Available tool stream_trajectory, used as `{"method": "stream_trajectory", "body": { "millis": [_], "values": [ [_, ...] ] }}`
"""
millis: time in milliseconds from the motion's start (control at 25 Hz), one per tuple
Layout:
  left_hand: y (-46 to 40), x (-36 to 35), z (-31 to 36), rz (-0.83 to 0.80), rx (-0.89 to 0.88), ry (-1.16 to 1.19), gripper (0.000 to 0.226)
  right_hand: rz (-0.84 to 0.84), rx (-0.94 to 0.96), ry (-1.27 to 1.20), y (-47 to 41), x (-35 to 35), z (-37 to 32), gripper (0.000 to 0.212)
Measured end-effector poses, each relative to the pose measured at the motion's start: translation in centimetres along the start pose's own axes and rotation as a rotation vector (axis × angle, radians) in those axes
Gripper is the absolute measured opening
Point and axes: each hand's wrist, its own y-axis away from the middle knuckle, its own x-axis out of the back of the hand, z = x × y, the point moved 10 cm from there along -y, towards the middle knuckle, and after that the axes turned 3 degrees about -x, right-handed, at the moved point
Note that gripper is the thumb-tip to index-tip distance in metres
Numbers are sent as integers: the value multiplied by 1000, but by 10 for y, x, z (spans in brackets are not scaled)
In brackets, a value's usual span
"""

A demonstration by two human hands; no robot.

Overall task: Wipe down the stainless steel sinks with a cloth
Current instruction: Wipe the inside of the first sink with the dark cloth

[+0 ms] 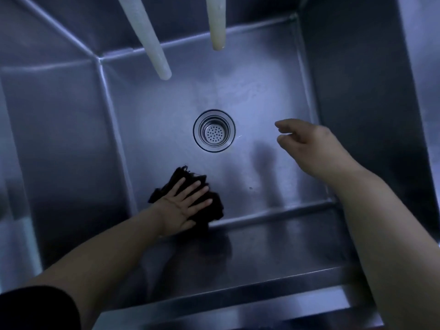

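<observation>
I look straight down into a deep stainless steel sink (pixel 273 96). A dark cloth (pixel 215 208) lies bunched on the sink floor near the front wall, left of centre. My left hand (pixel 184 203) presses flat on the cloth with its fingers spread and straight. My right hand (pixel 307 144) hovers above the right side of the sink floor, fingers loosely curled, holding nothing. The round perforated drain strainer (pixel 214 131) sits in the middle of the floor, between and beyond the two hands.
Two pale hoses hang down from above at the back, a long one (pixel 152 44) on the left and a shorter one (pixel 217 27) to its right. Steel walls enclose the basin on all sides; the front rim (pixel 262 303) runs along the bottom.
</observation>
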Motion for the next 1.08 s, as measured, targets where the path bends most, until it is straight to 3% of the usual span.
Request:
{"method": "stream_trajectory", "body": {
  "millis": [120, 280, 480, 600, 800, 880, 1080],
  "values": [
    [-42, 28, 2, 97, 59, 18, 84, 27, 5, 47, -2, 15, 7, 34],
    [-74, 56, -23, 89, 148, 84, 80, 47, 34, 105, -3, 31, 8, 35],
    [-122, 97, -47, 126, 308, 156, 81, 67, 295, 539, -4, 54, -26, 38],
    [-150, 125, -76, 143, 403, 207, 81, 96, 481, 826, -12, 66, -41, 29],
    [-174, 148, -110, 143, 528, 262, 80, 155, 891, 1023, -8, 89, -57, 31],
    [-174, 147, -90, 153, 444, 214, 78, 197, 928, 1038, -17, 101, -56, 29],
    [-151, 110, 2, 116, -15, 29, 76, 191, 936, 993, -16, 101, -51, 20]
  ]
}}
